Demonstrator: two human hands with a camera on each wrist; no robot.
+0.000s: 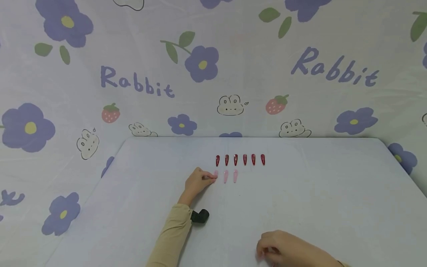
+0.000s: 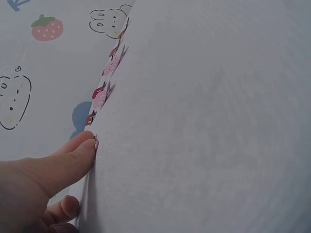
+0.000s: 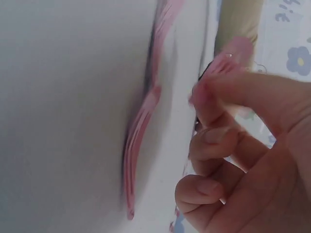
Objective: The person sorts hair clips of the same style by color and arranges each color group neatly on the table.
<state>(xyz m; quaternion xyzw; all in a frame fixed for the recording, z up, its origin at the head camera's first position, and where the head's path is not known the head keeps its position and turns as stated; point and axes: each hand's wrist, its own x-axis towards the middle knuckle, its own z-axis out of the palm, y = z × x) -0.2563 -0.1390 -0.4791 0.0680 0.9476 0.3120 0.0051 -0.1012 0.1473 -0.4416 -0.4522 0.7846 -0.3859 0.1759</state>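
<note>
In the head view, my left hand point(image 1: 197, 181) reaches to the left end of a short row of pink hair clips and pinches the end pink snap hair clip point(image 1: 216, 173) at the tabletop. Two more pink clips lie beside it, the nearer one point(image 1: 225, 176) just right of my fingertips. The left wrist view shows thumb and forefinger together on the clip's edge point(image 2: 96, 141), most of it hidden. My right hand point(image 1: 283, 247) is low at the front; in its wrist view, thumb and forefinger pinch another pink hair clip point(image 3: 233, 56), raised beside the tabletop.
Several red hair clips point(image 1: 235, 160) form a row behind the pink ones. In the right wrist view, two pink clips, one point(image 3: 138, 150) nearer, lie on the white table point(image 1: 317, 193). A patterned cloth point(image 1: 233, 55) hangs behind. A black wrist camera point(image 1: 200, 216) juts from my left sleeve.
</note>
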